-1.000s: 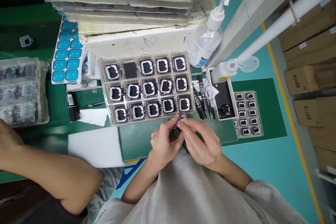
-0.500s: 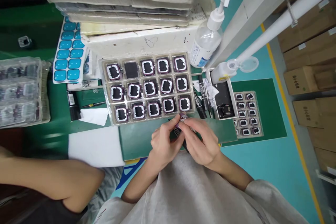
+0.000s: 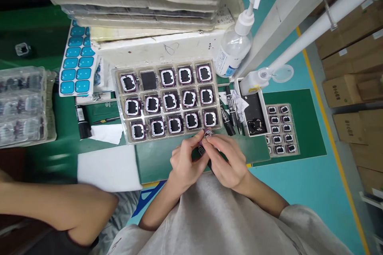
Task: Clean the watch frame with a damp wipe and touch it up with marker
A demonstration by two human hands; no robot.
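Head view: I see left hand [image 3: 186, 162] and right hand [image 3: 228, 161] pinching a small purple-and-white part [image 3: 207, 132] beside the clear plastic tray [image 3: 219, 121], near its near-right corner.

Your green, flat-topped workbench [image 3: 158, 159] carried a translucent plastic tray [image 3: 219, 121] with fifteen pockets, a white rectangular sheet [image 3: 108, 167] and a black cylindrical marker [image 3: 83, 121].
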